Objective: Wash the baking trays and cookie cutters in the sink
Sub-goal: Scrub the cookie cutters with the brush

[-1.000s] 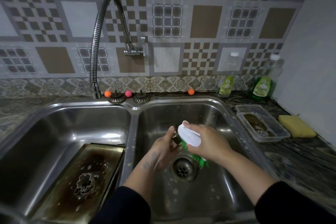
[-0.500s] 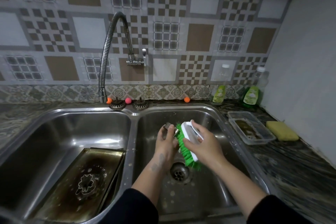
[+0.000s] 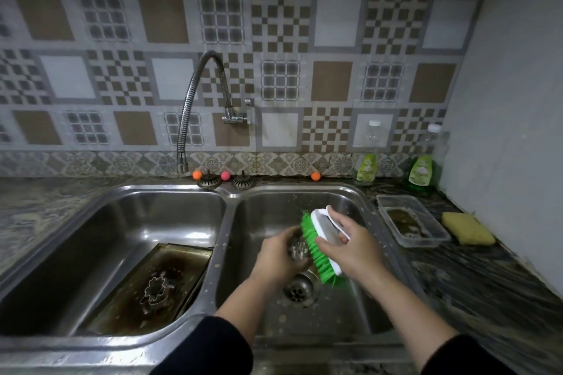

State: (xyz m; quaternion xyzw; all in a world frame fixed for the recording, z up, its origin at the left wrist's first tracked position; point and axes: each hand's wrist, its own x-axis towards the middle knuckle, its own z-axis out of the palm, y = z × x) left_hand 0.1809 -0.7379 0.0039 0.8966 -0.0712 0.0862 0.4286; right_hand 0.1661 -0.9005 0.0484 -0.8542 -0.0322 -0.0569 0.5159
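Gripping a shiny metal cookie cutter [image 3: 297,248] above the right steel basin's [image 3: 359,307] drain, left hand [image 3: 278,256]; right hand [image 3: 350,248] clasps green-bristled white brush [image 3: 320,245] against it.

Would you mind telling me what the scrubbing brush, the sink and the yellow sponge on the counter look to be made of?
Scrubbing brush: apparently plastic, a smooth glossy white back over bright green bristles. Sink: likely stainless steel, grey and brushed, throwing back blurred highlights. Yellow sponge: seemingly soft foam, matte with rounded edges; its texture is too small to confirm.
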